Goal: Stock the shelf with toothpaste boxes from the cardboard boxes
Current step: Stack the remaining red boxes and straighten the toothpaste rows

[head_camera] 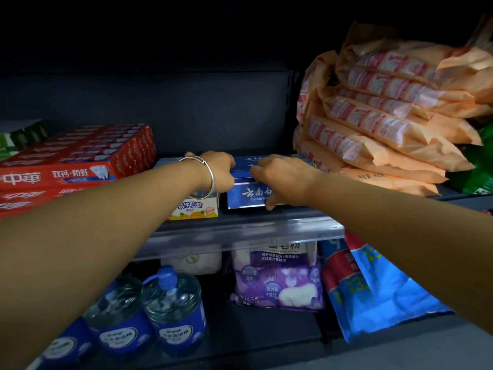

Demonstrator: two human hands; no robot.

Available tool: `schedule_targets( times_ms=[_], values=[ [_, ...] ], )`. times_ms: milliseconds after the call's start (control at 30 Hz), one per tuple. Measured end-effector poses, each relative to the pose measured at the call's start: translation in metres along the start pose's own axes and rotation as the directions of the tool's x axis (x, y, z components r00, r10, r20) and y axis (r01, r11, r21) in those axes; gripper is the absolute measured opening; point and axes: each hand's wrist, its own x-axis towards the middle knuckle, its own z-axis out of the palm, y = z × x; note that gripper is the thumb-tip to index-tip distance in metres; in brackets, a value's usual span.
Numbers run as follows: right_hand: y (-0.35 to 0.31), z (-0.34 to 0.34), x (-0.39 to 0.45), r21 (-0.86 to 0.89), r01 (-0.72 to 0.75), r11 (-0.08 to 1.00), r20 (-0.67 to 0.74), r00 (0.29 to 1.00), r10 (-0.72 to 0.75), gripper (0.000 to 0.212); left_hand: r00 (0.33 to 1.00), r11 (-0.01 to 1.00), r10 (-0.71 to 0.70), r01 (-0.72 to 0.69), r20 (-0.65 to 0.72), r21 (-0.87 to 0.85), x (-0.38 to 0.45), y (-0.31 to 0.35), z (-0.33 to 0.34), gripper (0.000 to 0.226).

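Both hands reach onto the shelf (240,228), where the blue toothpaste boxes (248,194) sit stacked between the red toothpaste boxes (69,166) and the orange packets (373,134). The left hand (218,169) rests curled over the top left edge of the stack, and the right hand (282,180) grips its right end, fingers on top and thumb under the front face. These boxes look light, stiff and smooth-sided, so they probably slide easily and are best held by the long sides or ends, gently enough not to crush the thin card.
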Motion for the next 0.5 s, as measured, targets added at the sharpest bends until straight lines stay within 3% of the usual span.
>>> schedule_targets(
  times_ms=[167,500],
  values=[
    [-0.006,0.004,-0.005,0.018,-0.049,0.999,-0.025,0.998,0.049,0.030,0.994,0.999,0.050,-0.049,0.102,-0.016,-0.004,0.001,0.002,0.051],
    [-0.004,0.012,-0.001,-0.058,-0.059,0.997,-0.070,0.996,0.055,0.033,0.999,1.000,0.028,-0.028,0.030,-0.009,0.002,0.004,0.009,0.053]
  ],
)
